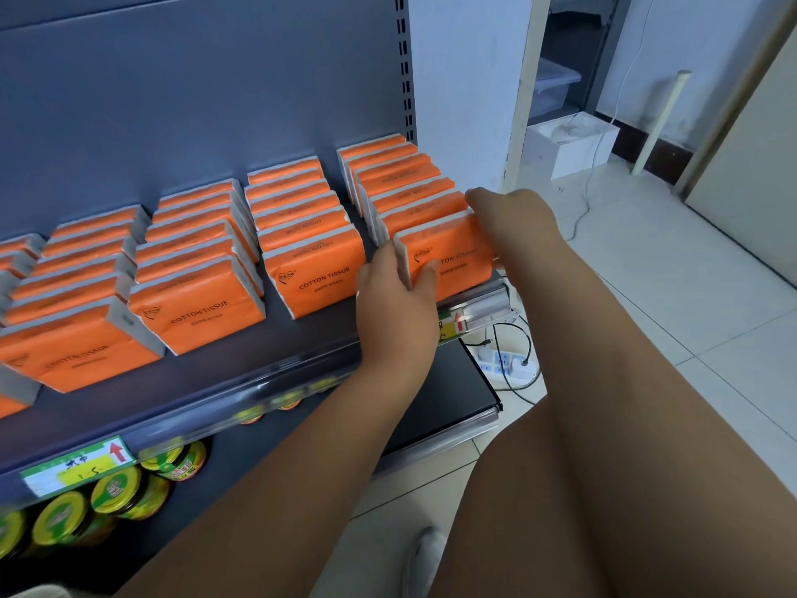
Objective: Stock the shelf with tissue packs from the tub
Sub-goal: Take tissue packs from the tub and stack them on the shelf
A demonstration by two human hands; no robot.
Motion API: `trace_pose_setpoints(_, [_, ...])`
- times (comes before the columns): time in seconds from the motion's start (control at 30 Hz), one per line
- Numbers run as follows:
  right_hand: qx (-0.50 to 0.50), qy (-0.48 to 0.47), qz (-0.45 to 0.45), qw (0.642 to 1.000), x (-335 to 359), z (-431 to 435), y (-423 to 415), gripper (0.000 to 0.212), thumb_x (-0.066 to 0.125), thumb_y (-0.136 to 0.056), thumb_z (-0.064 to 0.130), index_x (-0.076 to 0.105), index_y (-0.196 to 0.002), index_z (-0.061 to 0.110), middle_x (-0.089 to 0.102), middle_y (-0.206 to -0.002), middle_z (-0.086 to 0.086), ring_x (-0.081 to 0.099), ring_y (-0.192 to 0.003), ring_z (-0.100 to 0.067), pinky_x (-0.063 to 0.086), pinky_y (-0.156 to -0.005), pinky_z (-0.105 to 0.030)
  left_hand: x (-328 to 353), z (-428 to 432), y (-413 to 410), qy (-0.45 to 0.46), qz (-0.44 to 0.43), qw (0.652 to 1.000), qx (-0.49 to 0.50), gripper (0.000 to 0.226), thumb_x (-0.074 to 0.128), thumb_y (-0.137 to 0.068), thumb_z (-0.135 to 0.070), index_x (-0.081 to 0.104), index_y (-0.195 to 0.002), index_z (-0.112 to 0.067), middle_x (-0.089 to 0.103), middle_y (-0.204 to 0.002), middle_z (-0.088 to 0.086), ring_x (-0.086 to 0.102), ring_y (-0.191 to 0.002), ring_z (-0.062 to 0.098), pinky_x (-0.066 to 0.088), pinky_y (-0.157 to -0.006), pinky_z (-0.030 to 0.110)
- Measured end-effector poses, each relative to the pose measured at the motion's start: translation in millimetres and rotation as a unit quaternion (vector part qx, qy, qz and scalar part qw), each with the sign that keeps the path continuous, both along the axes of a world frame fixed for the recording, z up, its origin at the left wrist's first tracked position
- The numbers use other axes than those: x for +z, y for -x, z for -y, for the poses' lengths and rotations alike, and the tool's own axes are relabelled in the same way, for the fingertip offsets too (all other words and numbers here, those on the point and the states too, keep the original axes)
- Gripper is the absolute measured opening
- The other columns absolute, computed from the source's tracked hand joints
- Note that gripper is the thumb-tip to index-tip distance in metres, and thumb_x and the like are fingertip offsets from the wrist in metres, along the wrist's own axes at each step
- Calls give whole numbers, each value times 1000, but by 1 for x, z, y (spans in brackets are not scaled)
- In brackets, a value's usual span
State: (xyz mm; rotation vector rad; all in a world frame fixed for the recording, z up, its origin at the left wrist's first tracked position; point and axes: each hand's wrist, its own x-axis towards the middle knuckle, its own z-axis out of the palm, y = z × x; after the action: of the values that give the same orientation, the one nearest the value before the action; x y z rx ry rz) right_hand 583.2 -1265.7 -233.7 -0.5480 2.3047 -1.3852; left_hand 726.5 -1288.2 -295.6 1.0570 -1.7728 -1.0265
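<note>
Orange "COTTON TISSUE" packs stand in several rows on the grey shelf. The front tissue pack of the rightmost row sits at the shelf's front edge between both hands. My left hand holds its left end, thumb on the orange face and fingers along the white side. My right hand wraps its right end from the side and behind. The tub is out of view.
Jars with green and yellow lids fill the lower shelf at left. A dark lower shelf juts out under my arms. A power strip with cables lies on the tiled floor, and a white box stands by the wall.
</note>
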Motion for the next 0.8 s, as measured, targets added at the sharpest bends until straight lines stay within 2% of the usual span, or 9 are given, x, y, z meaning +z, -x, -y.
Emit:
trace_pose_setpoints(0.07, [-8, 19, -4, 1000, -1, 1, 0, 19, 54, -83, 33, 55, -83, 14, 64, -89, -14, 67, -85, -30, 57, -87, -39, 1, 1, 1, -8, -13, 1000, 7, 15, 66, -98, -31, 60, -111, -26, 63, -108, -5, 63, -98, 11, 57, -89, 40])
trace_pose_setpoints(0.1, [-9, 27, -7, 1000, -1, 0, 0, 15, 53, -81, 30, 52, -83, 15, 57, -83, -13, 61, -77, -29, 53, -79, -34, 2, 0, 2, -24, -25, 999, 12, 19, 66, -98, -28, 58, -115, -24, 64, -107, -6, 63, -97, 10, 56, -87, 36])
trace_pose_setpoints(0.2, [-8, 32, -8, 999, 0, 0, -1, 12, 52, -81, 24, 45, -82, 14, 43, -78, -5, 47, -72, -26, 41, -70, -35, 5, -1, 4, -81, -52, 995, 32, 25, 66, -99, -22, 49, -117, -22, 61, -97, -10, 59, -83, 2, 50, -73, 25])
trace_pose_setpoints(0.23, [-7, 27, -6, 1000, 0, 1, -1, 11, 52, -82, 24, 45, -82, 14, 42, -78, -4, 47, -72, -25, 40, -70, -34, 5, -1, 5, -88, -51, 994, 36, 23, 65, -100, -20, 48, -116, -21, 60, -95, -10, 59, -81, 2, 50, -71, 26])
trace_pose_setpoints(0.33, [0, 9, -6, 1000, -1, 1, -1, 10, 52, -84, 23, 49, -85, 13, 44, -77, -2, 50, -75, -24, 43, -72, -34, 5, 1, 3, -90, -33, 994, 44, 14, 58, -101, -14, 52, -112, -20, 60, -92, -11, 64, -85, 12, 59, -73, 42])
trace_pose_setpoints(0.37, [4, 5, -8, 1000, -1, 1, -2, 10, 52, -85, 24, 50, -85, 13, 46, -77, -2, 51, -75, -24, 43, -72, -34, 4, 2, 3, -84, -26, 995, 47, 13, 56, -101, -12, 54, -111, -20, 59, -91, -11, 64, -86, 15, 60, -72, 41])
trace_pose_setpoints(0.47, [17, 0, -19, 1000, -2, 2, -3, 11, 53, -87, 25, 48, -84, 16, 47, -77, -1, 50, -72, -21, 44, -70, -34, 6, 6, 3, -55, -6, 996, 68, 14, 54, -101, -9, 59, -109, -18, 62, -96, -6, 60, -84, 13, 52, -69, 28])
trace_pose_setpoints(0.67, [22, 20, -50, 998, -10, 9, -16, 25, 51, -86, 26, 30, -74, 23, 35, -69, 5, 37, -59, -15, 27, -53, -30, 10, 15, 10, -36, 37, 993, 104, 22, 52, -98, -9, 63, -115, -19, 66, -111, 7, 64, -93, 26, 57, -80, 44])
trace_pose_setpoints(0.8, [21, 27, -56, 998, -11, 9, -18, 16, 51, -89, 26, 39, -81, 19, 37, -70, 5, 37, -59, -13, 27, -52, -30, 9, 13, 8, -40, 37, 993, 102, 19, 53, -98, -11, 64, -112, -17, 66, -110, 5, 63, -97, 25, 56, -83, 44])
